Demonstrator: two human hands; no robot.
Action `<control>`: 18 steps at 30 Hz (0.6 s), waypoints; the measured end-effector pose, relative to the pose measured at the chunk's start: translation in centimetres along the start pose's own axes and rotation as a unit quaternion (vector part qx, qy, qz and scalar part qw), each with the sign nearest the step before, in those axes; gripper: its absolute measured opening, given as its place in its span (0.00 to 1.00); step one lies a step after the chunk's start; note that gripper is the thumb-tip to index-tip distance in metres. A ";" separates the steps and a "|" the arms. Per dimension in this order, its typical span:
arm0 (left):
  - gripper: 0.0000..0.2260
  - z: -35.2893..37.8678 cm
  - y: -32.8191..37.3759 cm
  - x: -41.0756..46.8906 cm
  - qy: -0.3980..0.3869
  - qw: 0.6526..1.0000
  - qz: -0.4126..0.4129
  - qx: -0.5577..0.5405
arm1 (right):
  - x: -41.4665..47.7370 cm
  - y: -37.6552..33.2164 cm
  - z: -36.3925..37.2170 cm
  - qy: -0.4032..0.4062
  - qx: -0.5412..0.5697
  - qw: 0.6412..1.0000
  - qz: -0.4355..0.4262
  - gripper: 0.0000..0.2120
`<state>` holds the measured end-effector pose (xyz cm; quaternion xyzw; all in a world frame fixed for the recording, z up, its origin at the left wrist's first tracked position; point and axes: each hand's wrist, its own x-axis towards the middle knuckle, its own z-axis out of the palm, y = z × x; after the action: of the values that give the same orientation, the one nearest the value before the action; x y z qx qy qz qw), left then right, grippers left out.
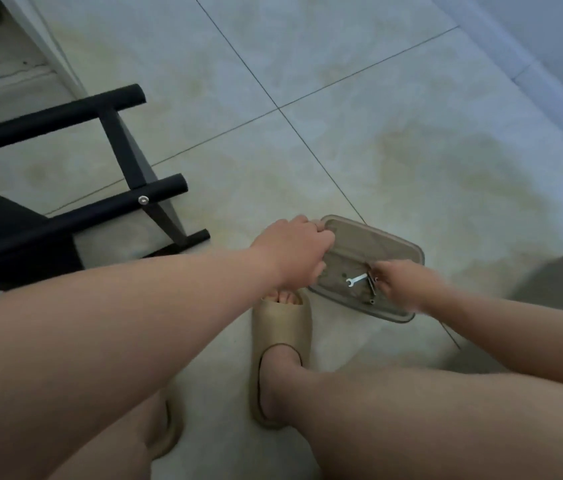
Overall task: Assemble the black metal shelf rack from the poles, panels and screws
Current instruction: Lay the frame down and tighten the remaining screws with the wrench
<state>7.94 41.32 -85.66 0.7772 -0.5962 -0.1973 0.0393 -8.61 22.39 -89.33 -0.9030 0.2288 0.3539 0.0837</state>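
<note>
The left hand (294, 251) clenches over the near-left corner of a shallow translucent tray (408, 247) on the tiled floor (377, 98), knuckles up, forearm stretched forward. Inside the tray, just right of that grip, lie a small silver wrench (356, 280) and a few dark screws (372, 289). The right hand (401, 282) reaches in from the right, fingertips down on the screws; motion blur hides whether it has hold of them. The partly assembled black rack (127, 150) lies on its side well to the left. A beige slipper (282, 327) sits just before the tray.
</note>
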 end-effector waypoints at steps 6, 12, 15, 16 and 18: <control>0.15 5.7 0.5 2.4 -0.096 0.987 0.077 0.103 | 3.9 2.0 4.7 -0.066 -0.068 0.995 0.002 0.11; 0.11 8.5 -0.9 2.3 -0.088 0.984 0.113 0.102 | 7.4 2.0 6.7 -0.119 -0.162 0.979 -0.029 0.13; 0.10 9.0 -1.3 2.4 -0.067 0.986 0.123 0.095 | 8.5 1.8 7.6 -0.133 -0.163 0.977 -0.041 0.14; 0.09 9.1 -1.4 2.4 -0.063 0.986 0.127 0.093 | 8.7 1.8 7.9 -0.133 -0.161 0.977 -0.048 0.15; 0.09 9.2 -1.6 2.5 -0.058 0.986 0.132 0.089 | 9.0 1.7 8.4 -0.128 -0.166 0.976 -0.062 0.17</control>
<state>6.63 41.00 -95.27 0.6794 -0.7099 -0.1814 -0.0391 -8.67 20.31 -101.57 -0.8640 0.0983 0.4936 -0.0168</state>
